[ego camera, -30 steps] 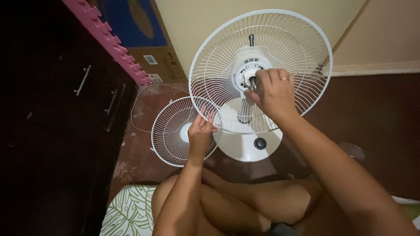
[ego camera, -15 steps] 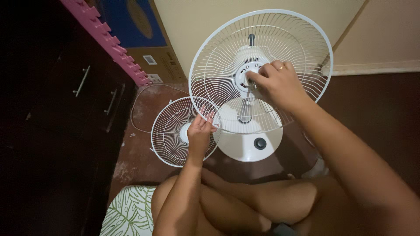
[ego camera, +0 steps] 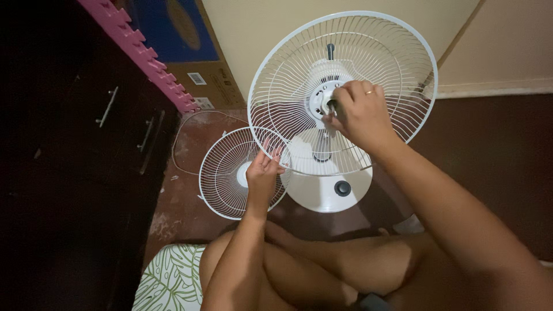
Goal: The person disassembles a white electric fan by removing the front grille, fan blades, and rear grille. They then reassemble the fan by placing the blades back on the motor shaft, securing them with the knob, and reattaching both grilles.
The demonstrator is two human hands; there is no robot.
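Note:
A white stand fan stands on the floor with its rear wire guard (ego camera: 397, 52) mounted and no blades on it. My right hand (ego camera: 356, 112) is closed around the nut on the motor hub (ego camera: 321, 95) at the guard's middle. My left hand (ego camera: 262, 173) grips the lower left rim of that guard. The fan's round white base (ego camera: 328, 193) with a black knob sits below. A second white wire guard (ego camera: 222, 173) lies flat on the floor, just behind my left hand.
A dark cabinet (ego camera: 86, 126) with metal handles fills the left side. A pink foam mat (ego camera: 144, 55) and a cardboard box (ego camera: 201, 69) lean at the wall. A white cord (ego camera: 181, 144) loops on the brown floor. My bent legs and a leaf-print cushion (ego camera: 170, 276) are below.
My right hand has turned at the hub, its wrist rotating while the fingers stay on the nut. My left hand and the guard have stayed in place.

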